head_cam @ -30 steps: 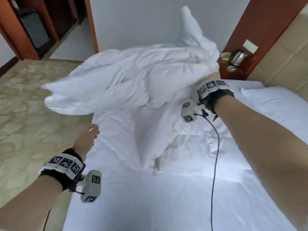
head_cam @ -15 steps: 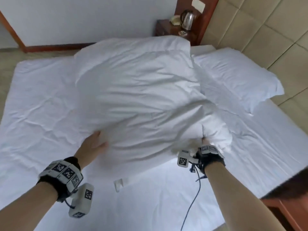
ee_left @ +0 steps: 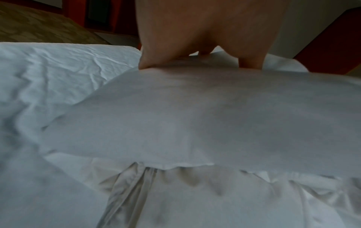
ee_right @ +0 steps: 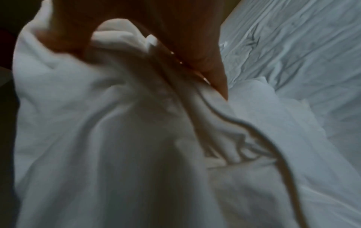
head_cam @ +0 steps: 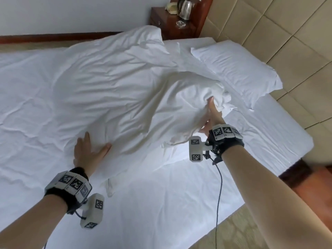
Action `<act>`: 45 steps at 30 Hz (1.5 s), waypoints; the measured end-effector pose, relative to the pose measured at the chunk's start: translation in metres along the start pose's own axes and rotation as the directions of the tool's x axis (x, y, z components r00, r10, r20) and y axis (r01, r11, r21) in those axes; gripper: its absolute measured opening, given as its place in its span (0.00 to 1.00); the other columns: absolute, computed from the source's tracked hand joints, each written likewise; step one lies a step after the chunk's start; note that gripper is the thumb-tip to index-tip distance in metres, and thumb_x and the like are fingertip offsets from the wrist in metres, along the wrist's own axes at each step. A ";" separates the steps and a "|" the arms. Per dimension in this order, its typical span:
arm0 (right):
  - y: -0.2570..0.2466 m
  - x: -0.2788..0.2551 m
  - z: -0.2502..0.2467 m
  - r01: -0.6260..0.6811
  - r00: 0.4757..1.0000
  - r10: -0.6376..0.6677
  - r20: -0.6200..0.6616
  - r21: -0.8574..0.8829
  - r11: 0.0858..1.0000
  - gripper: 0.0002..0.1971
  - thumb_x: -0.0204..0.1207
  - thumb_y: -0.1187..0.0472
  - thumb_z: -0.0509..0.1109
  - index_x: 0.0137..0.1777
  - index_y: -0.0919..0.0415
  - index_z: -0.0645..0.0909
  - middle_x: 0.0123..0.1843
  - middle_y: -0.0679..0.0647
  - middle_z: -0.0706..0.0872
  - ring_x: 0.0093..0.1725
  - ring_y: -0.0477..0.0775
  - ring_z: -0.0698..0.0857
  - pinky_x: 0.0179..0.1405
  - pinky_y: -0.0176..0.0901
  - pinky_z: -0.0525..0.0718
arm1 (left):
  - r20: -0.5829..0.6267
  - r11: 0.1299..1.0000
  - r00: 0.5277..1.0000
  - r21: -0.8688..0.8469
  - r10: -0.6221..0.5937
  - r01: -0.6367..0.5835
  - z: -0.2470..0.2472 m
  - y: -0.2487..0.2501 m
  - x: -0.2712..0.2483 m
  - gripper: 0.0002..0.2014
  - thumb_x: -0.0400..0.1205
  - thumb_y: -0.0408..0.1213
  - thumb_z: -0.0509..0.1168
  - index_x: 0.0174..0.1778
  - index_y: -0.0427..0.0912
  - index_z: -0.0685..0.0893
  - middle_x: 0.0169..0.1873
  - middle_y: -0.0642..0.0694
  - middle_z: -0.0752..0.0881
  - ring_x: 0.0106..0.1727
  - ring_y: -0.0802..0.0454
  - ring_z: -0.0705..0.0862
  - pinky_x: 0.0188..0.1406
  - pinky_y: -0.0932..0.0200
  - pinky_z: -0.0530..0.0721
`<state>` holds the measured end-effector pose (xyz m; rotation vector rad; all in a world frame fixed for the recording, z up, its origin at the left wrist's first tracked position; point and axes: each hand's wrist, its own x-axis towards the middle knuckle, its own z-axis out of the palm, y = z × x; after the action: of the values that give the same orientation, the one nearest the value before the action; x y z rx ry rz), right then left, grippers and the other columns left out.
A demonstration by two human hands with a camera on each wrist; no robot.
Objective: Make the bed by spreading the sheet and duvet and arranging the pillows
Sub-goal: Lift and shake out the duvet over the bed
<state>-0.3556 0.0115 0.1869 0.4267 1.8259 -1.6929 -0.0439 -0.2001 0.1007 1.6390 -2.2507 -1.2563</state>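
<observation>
A white duvet [head_cam: 116,90] lies crumpled across the middle of the bed, on the white sheet [head_cam: 161,203]. My left hand [head_cam: 88,151] rests flat on the duvet's near edge, fingers spread; the left wrist view shows the left hand [ee_left: 205,38] pressing the duvet [ee_left: 195,115]. My right hand [head_cam: 212,115] grips a bunched corner of the duvet and holds it up off the sheet. In the right wrist view the fingers [ee_right: 210,61] curl round the gathered fabric [ee_right: 121,108]. One white pillow [head_cam: 237,69] lies at the head of the bed, by the padded headboard [head_cam: 287,33].
A dark wooden nightstand [head_cam: 172,24] with a metal kettle [head_cam: 185,8] and a phone stands beyond the bed's far corner. Patterned carpet [head_cam: 239,230] shows by the near bed edge. A cable [head_cam: 219,194] hangs from my right wrist over the sheet.
The duvet was flung up in the air and has come down flat on the bed. My left hand has come to rest on its edge; my right hand has lifted its corner toward the pillow.
</observation>
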 end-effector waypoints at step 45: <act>0.050 0.246 -0.047 0.618 0.781 0.190 0.594 -0.696 -0.365 0.44 0.72 0.27 0.53 0.77 0.33 0.27 0.80 0.43 0.22 0.81 0.63 0.29 0.70 0.85 0.49 | -0.027 0.818 0.977 0.543 -0.210 0.191 0.213 0.130 0.020 0.48 0.66 0.79 0.44 0.65 0.66 0.15 0.71 0.50 0.17 0.79 0.47 0.23 0.72 0.24 0.33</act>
<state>-0.5233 0.0234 -0.0058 -1.2326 2.1401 0.3241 -0.2574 -0.0868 0.0375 2.0914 -2.6860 -0.6950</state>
